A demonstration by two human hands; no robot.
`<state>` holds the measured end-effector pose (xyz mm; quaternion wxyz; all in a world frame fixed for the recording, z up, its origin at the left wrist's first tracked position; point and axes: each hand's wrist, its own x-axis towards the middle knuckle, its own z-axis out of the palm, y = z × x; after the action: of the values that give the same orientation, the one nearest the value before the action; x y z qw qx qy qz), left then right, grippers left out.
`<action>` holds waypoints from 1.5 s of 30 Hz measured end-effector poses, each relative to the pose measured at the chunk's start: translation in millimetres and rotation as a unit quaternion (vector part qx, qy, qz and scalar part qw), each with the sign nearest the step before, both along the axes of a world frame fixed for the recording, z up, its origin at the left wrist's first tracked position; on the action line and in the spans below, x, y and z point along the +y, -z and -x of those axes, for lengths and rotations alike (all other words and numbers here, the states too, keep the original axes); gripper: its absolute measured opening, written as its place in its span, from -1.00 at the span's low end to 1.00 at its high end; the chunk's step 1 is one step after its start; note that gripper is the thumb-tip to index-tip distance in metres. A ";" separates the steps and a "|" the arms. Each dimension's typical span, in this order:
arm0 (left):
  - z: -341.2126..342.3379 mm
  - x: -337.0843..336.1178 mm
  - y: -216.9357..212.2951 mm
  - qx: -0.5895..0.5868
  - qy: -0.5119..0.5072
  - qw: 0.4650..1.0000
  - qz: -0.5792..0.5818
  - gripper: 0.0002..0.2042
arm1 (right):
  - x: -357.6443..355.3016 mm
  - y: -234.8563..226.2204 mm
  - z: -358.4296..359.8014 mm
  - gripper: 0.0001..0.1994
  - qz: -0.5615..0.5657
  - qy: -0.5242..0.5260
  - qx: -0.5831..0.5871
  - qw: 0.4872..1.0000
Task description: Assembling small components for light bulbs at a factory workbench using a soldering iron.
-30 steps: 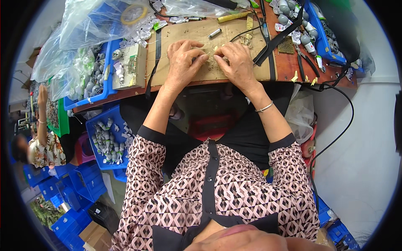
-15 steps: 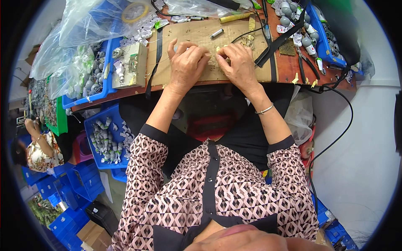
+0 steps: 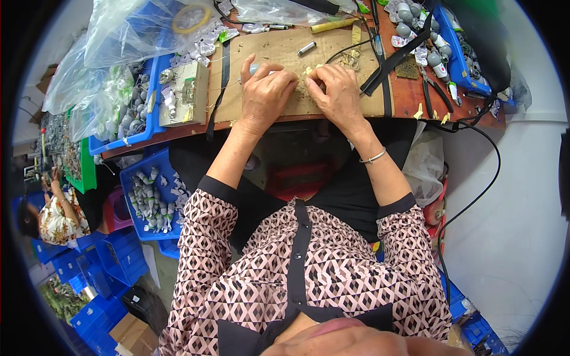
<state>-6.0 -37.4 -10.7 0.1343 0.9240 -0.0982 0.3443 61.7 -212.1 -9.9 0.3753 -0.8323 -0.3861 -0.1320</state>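
Observation:
Over the cardboard sheet (image 3: 252,46) on the table, my two hands are close together with bent fingers. My left hand (image 3: 267,92) is closed around a small, pale, rounded piece (image 3: 254,69), which shows behind its raised index finger; the rest of it is covered by the fingers. Thumb and fingers of my right hand (image 3: 336,92) are pinched together a little to the right, and whatever they hold is too small or hidden to name. Beyond the hands lies a small dark and silver cylinder (image 3: 307,48).
A box with a circuit board (image 3: 189,89) stands left of the cardboard. Blue trays hold grey bulbs (image 3: 127,121) at the left and more bulbs (image 3: 436,59) at the right. Pliers (image 3: 436,92) and a black strap (image 3: 398,56) lie right. Another person (image 3: 59,213) works far left.
The fingers of my left hand have shifted, and the pale rounded piece now shows behind them. My right hand has barely moved. The other person's arms have risen slightly.

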 end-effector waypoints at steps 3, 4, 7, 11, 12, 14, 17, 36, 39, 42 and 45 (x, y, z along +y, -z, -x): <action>0.0 0.9 0.6 0.004 -0.007 1.000 0.002 -0.92 | 0.0 -1.8 0.4 -0.84 0.000 0.000 0.007 1.000; 0.4 1.4 0.3 0.004 -0.007 1.000 0.002 -0.92 | -0.6 -2.5 -0.4 -0.84 0.000 0.000 0.007 1.000; 2.2 3.7 -1.3 0.025 -0.039 0.998 0.042 -0.93 | -5.5 -2.8 -7.3 -0.84 -0.031 -0.002 -0.016 0.999; 1.6 3.5 0.0 0.041 -0.054 0.991 0.112 -0.92 | -15.9 1.8 -17.7 -0.88 -0.012 0.021 -0.049 0.998; 1.2 3.0 0.3 0.040 -0.058 0.990 0.120 -0.91 | -15.5 1.9 -18.0 -0.87 0.008 0.008 -0.069 0.998; -0.7 1.8 3.2 0.048 -0.067 0.989 0.125 -0.90 | -13.8 1.2 -17.7 -0.87 0.029 -0.008 -0.089 0.996; -3.8 -1.8 5.7 0.057 -0.077 0.987 0.131 -0.88 | -9.1 -0.7 -15.8 -0.88 0.067 0.007 -0.131 0.989; -3.9 -12.9 8.6 0.062 -0.119 0.988 0.073 -0.88 | -8.1 0.7 -17.6 -0.91 0.071 -0.013 -0.130 0.989; -4.4 -15.8 7.8 0.057 -0.121 0.988 0.073 -0.89 | -8.2 0.5 -17.6 -0.91 0.069 -0.012 -0.131 0.989; -6.1 -18.1 10.5 0.050 -0.124 0.989 0.069 -0.89 | -8.0 -0.5 -16.8 -0.91 0.067 -0.011 -0.130 0.989; -6.5 -19.1 10.7 0.052 -0.134 0.988 0.062 -0.89 | -8.5 -1.3 -15.5 -0.90 0.070 -0.012 -0.130 0.989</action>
<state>0.5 -56.5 -21.4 0.1490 0.9352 0.0556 0.3164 77.2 -220.7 -8.6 0.2647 -0.8277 -0.4493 -0.2074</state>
